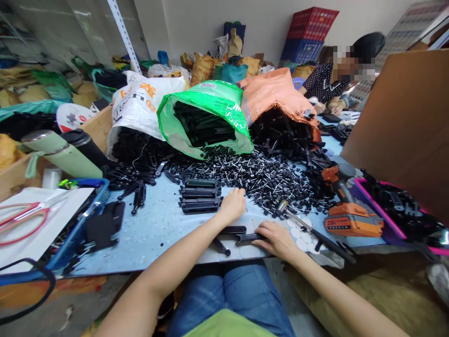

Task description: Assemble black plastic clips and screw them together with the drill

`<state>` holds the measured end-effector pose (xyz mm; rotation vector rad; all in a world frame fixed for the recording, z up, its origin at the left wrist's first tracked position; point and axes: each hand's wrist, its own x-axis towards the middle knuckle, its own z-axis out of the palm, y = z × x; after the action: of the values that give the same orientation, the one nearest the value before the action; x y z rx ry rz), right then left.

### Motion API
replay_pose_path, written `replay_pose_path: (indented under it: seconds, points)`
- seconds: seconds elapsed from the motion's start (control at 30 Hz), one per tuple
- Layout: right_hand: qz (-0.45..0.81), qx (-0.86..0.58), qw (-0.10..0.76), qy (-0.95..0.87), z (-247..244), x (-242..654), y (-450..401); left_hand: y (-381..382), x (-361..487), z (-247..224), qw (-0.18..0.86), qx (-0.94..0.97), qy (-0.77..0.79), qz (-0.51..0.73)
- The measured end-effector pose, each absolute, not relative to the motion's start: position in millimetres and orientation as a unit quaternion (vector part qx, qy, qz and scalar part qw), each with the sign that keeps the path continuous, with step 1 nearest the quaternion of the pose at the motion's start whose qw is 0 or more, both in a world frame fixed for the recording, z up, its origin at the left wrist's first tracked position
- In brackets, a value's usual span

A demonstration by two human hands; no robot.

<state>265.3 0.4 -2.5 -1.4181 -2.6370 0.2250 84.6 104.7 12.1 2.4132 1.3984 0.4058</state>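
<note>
My left hand is closed at the near edge of the pile of small black pieces with metal pins, its fingers pressed together on something I cannot make out. Just left of it, several black bar-shaped parts lie stacked in rows on the blue table. My right hand rests low at the table's front, its fingers closed on the end of a black part. Beside that part lie another black bar and a short black piece with a round end.
White, green and orange sacks spill black parts behind the pile. A hammer, an orange cordless drill and a pink tray are right; a blue tray is left. Another person sits at back right.
</note>
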Motion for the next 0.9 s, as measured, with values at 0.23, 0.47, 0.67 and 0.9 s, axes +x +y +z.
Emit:
replay_pose_path:
  seconds: [0.23,0.47,0.67,0.9]
  points:
    - [-0.035,-0.577,0.044,-0.815,5,268,33,151,117,4,0.177,0.816,0.52,0.178]
    - [-0.049,-0.621,-0.008,-0.782,-3,264,94,73,13,3,0.18,0.753,0.528,0.348]
    - [-0.004,-0.611,0.11,-0.784,3,260,83,24,-33,-20,0.178,0.684,0.529,0.469]
    - [0.204,-0.518,0.345,-0.756,17,232,35,13,-38,-30,0.068,0.761,0.466,0.447]
